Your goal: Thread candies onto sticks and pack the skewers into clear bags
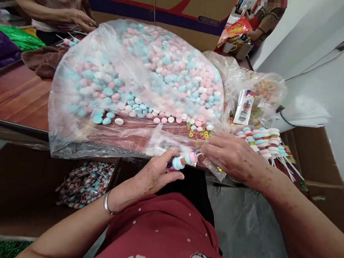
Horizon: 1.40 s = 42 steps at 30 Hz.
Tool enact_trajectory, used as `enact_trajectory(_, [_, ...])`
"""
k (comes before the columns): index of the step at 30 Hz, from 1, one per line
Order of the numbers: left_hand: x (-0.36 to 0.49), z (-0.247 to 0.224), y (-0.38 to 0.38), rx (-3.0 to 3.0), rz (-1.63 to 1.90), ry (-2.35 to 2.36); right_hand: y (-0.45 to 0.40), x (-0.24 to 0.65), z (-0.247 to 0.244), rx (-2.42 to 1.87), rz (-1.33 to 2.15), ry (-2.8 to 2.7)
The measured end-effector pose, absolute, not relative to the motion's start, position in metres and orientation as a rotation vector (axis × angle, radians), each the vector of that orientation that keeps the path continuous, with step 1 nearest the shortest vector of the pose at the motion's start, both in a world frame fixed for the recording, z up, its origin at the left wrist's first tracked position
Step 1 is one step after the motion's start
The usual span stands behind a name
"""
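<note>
My left hand [153, 173] holds a stick threaded with blue, pink and white candy pieces [183, 161] over the table's front edge. Near the stick's thin end is my right hand [232, 153], its fingers bent together; whatever they pinch is too small to make out. Beyond both hands lies a big clear plastic bag [140, 77] full of pink, blue and white round candies. Small coloured rings [200, 133] are scattered on the table just left of my right fingers. Several finished-looking candy sticks [262, 142] lie in a bundle to the right of my right hand.
Below the table at left, a cardboard box [6, 187] holds many wrapped candy sticks [87, 182]. White bags [307, 112] and a printed card stack [244, 107] are at right. Another person's hand [82, 19] is at upper left; a second person [266, 19] is at upper right.
</note>
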State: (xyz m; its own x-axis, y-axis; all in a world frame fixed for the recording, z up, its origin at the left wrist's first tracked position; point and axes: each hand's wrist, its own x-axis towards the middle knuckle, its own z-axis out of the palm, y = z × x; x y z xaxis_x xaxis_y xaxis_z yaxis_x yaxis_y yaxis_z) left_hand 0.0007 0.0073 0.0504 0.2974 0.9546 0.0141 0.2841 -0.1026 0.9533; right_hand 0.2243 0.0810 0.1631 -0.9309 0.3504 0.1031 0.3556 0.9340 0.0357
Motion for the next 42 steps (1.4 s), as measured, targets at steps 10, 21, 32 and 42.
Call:
enact_trajectory(10, [-0.007, 0.062, 0.003, 1.559, 0.401, 0.889, 0.074, 0.253, 0.152, -0.483, -0.066, -2.88])
enact_trajectory(21, [0.009, 0.041, 0.001, 1.81, 0.697, 1.136, 0.046, 0.251, 0.145, -0.787, -0.055, -2.828])
enact_trajectory(32, [0.031, 0.05, -0.004, 1.921, 0.448, 0.965, 0.06, 0.25, 0.135, -1.086, 0.578, -2.999])
enact_trajectory(42, [0.036, 0.04, 0.0, 1.349, 0.57, 0.859, 0.062, 0.262, 0.118, -0.608, 0.177, -2.915])
